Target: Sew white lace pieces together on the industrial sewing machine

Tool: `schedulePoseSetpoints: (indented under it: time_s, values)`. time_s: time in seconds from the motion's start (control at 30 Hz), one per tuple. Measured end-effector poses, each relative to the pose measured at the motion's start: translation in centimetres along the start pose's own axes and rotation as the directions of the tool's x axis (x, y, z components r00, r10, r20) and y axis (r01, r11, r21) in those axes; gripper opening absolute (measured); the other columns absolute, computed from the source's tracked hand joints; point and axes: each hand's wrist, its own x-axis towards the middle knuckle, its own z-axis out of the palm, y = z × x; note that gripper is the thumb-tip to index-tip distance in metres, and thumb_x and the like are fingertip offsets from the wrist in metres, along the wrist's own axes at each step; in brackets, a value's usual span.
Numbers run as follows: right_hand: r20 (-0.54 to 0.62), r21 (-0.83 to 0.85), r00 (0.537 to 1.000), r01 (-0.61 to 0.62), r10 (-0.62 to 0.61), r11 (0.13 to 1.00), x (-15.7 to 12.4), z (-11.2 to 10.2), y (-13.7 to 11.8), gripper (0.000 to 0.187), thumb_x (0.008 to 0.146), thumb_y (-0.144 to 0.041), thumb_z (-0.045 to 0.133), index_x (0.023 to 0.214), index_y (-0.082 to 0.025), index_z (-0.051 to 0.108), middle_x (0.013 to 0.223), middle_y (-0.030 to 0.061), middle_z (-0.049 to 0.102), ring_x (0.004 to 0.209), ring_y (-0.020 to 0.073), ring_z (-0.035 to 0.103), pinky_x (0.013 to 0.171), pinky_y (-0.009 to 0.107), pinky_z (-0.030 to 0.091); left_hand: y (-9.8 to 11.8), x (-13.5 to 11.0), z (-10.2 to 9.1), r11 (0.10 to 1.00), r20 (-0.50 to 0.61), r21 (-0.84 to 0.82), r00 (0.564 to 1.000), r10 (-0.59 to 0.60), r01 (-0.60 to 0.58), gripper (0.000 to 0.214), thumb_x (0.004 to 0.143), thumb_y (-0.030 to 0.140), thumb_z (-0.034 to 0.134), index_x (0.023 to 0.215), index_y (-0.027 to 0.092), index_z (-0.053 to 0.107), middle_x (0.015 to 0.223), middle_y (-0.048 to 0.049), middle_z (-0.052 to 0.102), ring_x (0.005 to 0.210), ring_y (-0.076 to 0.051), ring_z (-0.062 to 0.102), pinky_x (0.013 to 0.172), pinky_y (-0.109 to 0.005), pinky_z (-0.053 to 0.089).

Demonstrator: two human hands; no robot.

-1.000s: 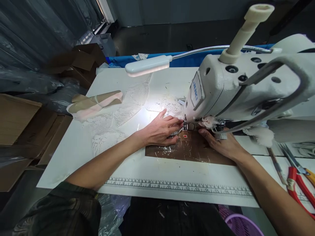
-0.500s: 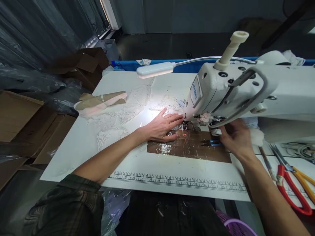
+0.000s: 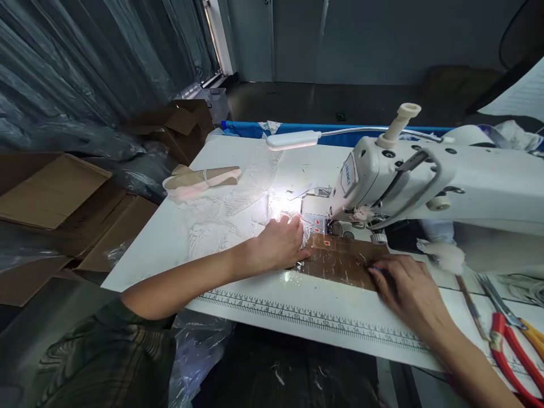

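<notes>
My left hand (image 3: 278, 243) has its fingers curled on a piece of white lace (image 3: 305, 228), left of the presser foot of the white sewing machine (image 3: 361, 170). The lace lies bunched under the fingertips, partly hidden by them. My right hand (image 3: 408, 286) is closed at the right end of the brown taped plate (image 3: 340, 260). A bit of blue from small thread snips (image 3: 376, 269) shows at its fingertips; the rest is covered. Loose thread ends are scattered on the brown plate.
More white lace (image 3: 212, 235) spreads across the left of the table, beside a rolled bundle (image 3: 204, 178). A lamp (image 3: 293, 140) reaches over the work. Red-and-orange-handled scissors (image 3: 505, 340) lie at the right. Cardboard boxes (image 3: 55, 187) stand left; a printed ruler (image 3: 306, 316) runs along the front edge.
My left hand has gone from flat to curled and drawn the lace left, away from the needle. My right hand has come from behind the machine head towards me, over the snips.
</notes>
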Motion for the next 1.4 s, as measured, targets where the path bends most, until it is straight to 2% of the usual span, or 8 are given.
schedulePoseSetpoints:
  time_s: [0.1, 0.2, 0.4, 0.67, 1.07, 1.17, 1.27, 1.4]
  values:
    - [0.021, 0.129, 0.998, -0.058, 0.056, 0.99, 1.7, 0.6, -2.5, 0.026, 0.096, -0.037, 0.038, 0.097, -0.017, 0.053, 0.078, 0.0087, 0.068, 0.06, 0.0203, 0.063, 0.054, 0.032, 0.046, 0.2, -1.5, 0.0, 1.0, -0.056, 0.015, 0.998, 0.026, -0.025, 0.06, 0.092, 0.056, 0.043, 0.125, 0.007, 0.052, 0.14, -0.0211, 0.044, 0.117, -0.034, 0.05, 0.097, -0.051, 0.039]
    - [0.054, 0.032, 0.992, -0.116, 0.114, 0.993, 3.9, 1.2, -5.3, 0.033, 0.097, -0.039, 0.032, 0.103, -0.015, 0.053, 0.064, 0.0054, 0.065, 0.043, 0.0191, 0.056, 0.041, 0.028, 0.033, 0.2, -2.7, 0.4, 0.999, -0.058, 0.001, 0.997, 0.046, -0.046, 0.064, 0.092, 0.056, 0.044, 0.131, 0.005, 0.047, 0.143, -0.0211, 0.042, 0.129, -0.034, 0.042, 0.11, -0.054, 0.024]
    - [0.043, -0.276, 0.998, -0.04, 0.054, 0.96, 6.5, 2.1, -8.0, 0.038, 0.099, -0.032, 0.029, 0.116, -0.016, 0.058, 0.093, 0.0114, 0.071, 0.055, 0.0189, 0.062, 0.039, 0.027, 0.025, -0.1, -4.5, 1.9, 0.993, -0.069, -0.07, 0.994, 0.089, -0.094, 0.066, 0.093, 0.056, 0.041, 0.135, 0.005, 0.042, 0.147, -0.0207, 0.038, 0.136, -0.033, 0.035, 0.114, -0.052, 0.017]
    - [0.07, -0.532, 0.995, -0.028, 0.077, 0.846, 6.8, 3.2, -8.6, 0.036, 0.095, -0.021, 0.036, 0.122, -0.013, 0.059, 0.088, 0.0147, 0.069, 0.048, 0.0176, 0.056, 0.037, 0.028, 0.027, -0.4, -4.9, 2.7, 0.99, -0.059, -0.125, 0.996, 0.063, -0.07, 0.065, 0.093, 0.054, 0.041, 0.136, 0.005, 0.04, 0.149, -0.0209, 0.034, 0.136, -0.033, 0.037, 0.106, -0.044, 0.033]
    - [-0.002, -0.398, 0.994, -0.104, 0.112, 0.911, 7.5, 3.7, -9.0, 0.036, 0.096, -0.027, 0.033, 0.119, -0.016, 0.059, 0.09, 0.0155, 0.069, 0.056, 0.022, 0.061, 0.04, 0.029, 0.034, -0.9, -5.1, 3.3, 0.976, -0.201, -0.178, 0.975, 0.089, -0.126, 0.062, 0.092, 0.053, 0.047, 0.13, 0.005, 0.046, 0.14, -0.0208, 0.047, 0.127, -0.031, 0.047, 0.102, -0.043, 0.039]
    - [-0.085, -0.191, 0.973, -0.227, 0.214, 0.955, 6.5, 3.0, -8.5, 0.043, 0.094, -0.043, 0.039, 0.122, -0.014, 0.053, 0.091, 0.0153, 0.07, 0.058, 0.0236, 0.064, 0.041, 0.029, 0.04, -0.4, -5.6, 2.9, 0.948, -0.222, -0.227, 0.96, 0.173, -0.224, 0.049, 0.091, 0.043, 0.055, 0.12, 0.004, 0.054, 0.128, -0.0196, 0.058, 0.112, -0.027, 0.057, 0.094, -0.039, 0.046]
    - [-0.02, 0.138, 0.96, -0.273, 0.278, 0.952, 5.0, 2.3, -7.9, 0.041, 0.089, -0.047, 0.05, 0.117, -0.018, 0.055, 0.088, 0.01, 0.072, 0.064, 0.0233, 0.068, 0.05, 0.031, 0.049, 0.9, -7.0, 1.8, 0.867, -0.25, -0.286, 0.905, 0.345, -0.409, 0.04, 0.091, 0.038, 0.056, 0.115, 0.007, 0.058, 0.126, -0.0175, 0.059, 0.101, -0.022, 0.06, 0.088, -0.035, 0.05]
    - [0.065, 0.295, 0.99, -0.141, 0.128, 0.945, 3.1, 2.0, -7.7, 0.022, 0.088, -0.031, 0.05, 0.106, -0.023, 0.06, 0.092, 0.0052, 0.074, 0.074, 0.0212, 0.071, 0.063, 0.031, 0.054, 2.0, -8.6, 0.4, 0.806, -0.299, -0.372, 0.881, 0.366, -0.46, 0.029, 0.092, 0.037, 0.054, 0.102, 0.011, 0.063, 0.122, -0.0139, 0.06, 0.1, -0.02, 0.06, 0.083, -0.032, 0.051]
